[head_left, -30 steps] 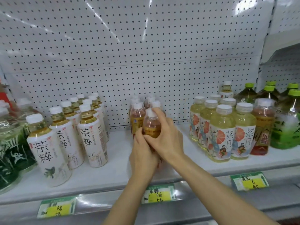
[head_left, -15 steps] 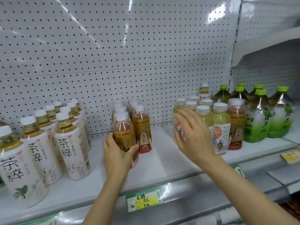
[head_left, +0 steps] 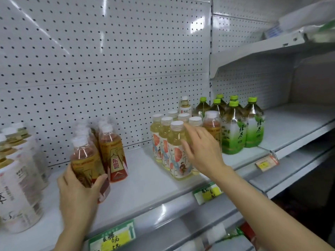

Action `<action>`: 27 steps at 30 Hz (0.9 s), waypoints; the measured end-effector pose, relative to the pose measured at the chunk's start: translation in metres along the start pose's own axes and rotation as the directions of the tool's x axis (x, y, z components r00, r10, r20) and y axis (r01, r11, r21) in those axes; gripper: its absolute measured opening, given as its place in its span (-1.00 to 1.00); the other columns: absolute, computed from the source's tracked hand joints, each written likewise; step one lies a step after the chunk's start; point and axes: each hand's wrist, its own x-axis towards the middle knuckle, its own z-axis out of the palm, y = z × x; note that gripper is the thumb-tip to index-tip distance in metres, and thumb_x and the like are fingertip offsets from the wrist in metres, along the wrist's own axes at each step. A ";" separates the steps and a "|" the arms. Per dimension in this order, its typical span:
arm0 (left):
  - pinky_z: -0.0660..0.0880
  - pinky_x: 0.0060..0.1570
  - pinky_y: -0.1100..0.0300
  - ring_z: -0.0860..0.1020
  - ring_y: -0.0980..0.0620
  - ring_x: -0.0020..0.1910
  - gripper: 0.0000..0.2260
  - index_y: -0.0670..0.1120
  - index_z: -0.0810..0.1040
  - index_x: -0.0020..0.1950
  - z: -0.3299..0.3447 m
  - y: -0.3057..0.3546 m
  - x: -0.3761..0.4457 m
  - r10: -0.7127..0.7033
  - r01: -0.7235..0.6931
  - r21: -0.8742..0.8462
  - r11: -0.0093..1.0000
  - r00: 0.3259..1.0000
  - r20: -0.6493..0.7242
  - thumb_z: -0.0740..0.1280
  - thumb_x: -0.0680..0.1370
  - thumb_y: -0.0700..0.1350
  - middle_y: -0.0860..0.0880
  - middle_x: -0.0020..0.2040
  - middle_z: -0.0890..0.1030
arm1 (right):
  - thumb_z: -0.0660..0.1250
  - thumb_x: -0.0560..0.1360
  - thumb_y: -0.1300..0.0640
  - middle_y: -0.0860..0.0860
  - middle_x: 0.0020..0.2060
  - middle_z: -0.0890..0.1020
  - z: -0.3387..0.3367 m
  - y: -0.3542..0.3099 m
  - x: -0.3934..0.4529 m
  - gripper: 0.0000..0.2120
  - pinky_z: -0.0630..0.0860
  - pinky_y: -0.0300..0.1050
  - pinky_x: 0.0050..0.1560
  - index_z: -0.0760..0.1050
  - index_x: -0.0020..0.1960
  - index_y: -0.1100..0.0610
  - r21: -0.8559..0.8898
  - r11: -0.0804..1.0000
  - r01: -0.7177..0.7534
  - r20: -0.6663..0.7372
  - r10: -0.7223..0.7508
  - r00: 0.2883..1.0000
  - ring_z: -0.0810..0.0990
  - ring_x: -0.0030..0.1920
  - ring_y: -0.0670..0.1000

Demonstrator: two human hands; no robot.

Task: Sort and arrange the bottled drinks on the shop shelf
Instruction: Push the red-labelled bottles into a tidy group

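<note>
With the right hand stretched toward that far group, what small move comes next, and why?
Probably the right hand grips the stray amber bottle, which stands between yellow tea bottles and green tea bottles, while its matching group sits by the left hand.

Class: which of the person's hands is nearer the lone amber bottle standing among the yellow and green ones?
Right. The right hand reaches just in front of the amber bottle; the left hand grips another bottle far to its left.

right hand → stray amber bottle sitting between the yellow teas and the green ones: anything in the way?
Nothing visible. The right hand, fingers straight, reaches across the front of the yellow tea bottles; the stray amber bottle stands just past its fingertips with no object between. Green tea bottles crowd its far side.
</note>
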 end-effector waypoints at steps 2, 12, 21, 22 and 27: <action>0.47 0.13 -0.25 0.43 -0.22 0.24 -0.22 -0.04 0.25 0.49 0.000 0.001 0.000 -0.012 0.012 0.002 1.000 1.000 -0.009 0.54 0.39 0.10 -0.19 0.29 0.40 | 0.26 0.59 0.05 0.09 0.18 0.60 -0.001 0.019 0.001 -0.59 0.53 -0.05 0.15 0.45 0.37 0.22 0.004 0.999 0.035 -0.066 -0.034 0.997 0.53 0.17 0.06; 0.55 0.07 -0.27 0.49 -0.15 0.22 -0.29 0.09 0.28 0.43 0.003 0.000 -0.004 -0.049 0.051 0.038 0.998 0.997 -0.052 0.54 0.37 0.11 -0.04 0.27 0.49 | 0.41 0.50 0.09 0.15 0.42 0.30 0.003 0.106 -0.010 -0.33 0.54 0.17 0.16 0.20 0.53 -0.01 0.111 0.964 -0.242 0.065 0.236 0.969 0.39 0.32 0.17; 0.56 0.08 -0.18 0.54 -0.14 0.17 -0.37 0.04 0.30 0.42 -0.003 0.014 -0.018 -0.064 0.065 0.039 0.997 0.998 -0.020 0.52 0.44 -0.04 -0.05 0.26 0.52 | 0.47 0.46 0.12 0.10 0.45 0.30 0.021 0.106 -0.023 -0.04 0.47 0.21 0.29 -0.11 0.57 -0.28 0.448 0.823 -0.348 0.179 0.299 0.937 0.40 0.38 0.09; 0.58 0.06 -0.16 0.56 -0.09 0.15 -0.37 0.06 0.28 0.43 -0.005 0.016 -0.020 -0.075 0.075 0.037 0.996 0.997 0.007 0.51 0.45 -0.07 0.00 0.26 0.54 | 0.47 0.46 0.14 0.09 0.44 0.32 0.019 0.105 -0.024 -0.05 0.48 0.18 0.28 -0.08 0.57 -0.29 0.470 0.808 -0.355 0.172 0.311 0.935 0.41 0.36 0.06; 0.57 0.10 -0.04 0.57 0.00 0.13 -0.45 0.12 0.37 0.39 -0.016 0.014 -0.030 -0.082 0.077 0.081 0.994 0.995 0.058 0.50 0.48 -0.15 0.06 0.22 0.59 | 0.50 0.41 0.26 0.13 0.38 0.37 -0.018 0.084 -0.033 -0.08 0.35 -0.38 0.01 0.07 0.59 -0.09 0.547 0.773 -0.321 -0.010 0.389 0.921 0.36 0.22 -0.13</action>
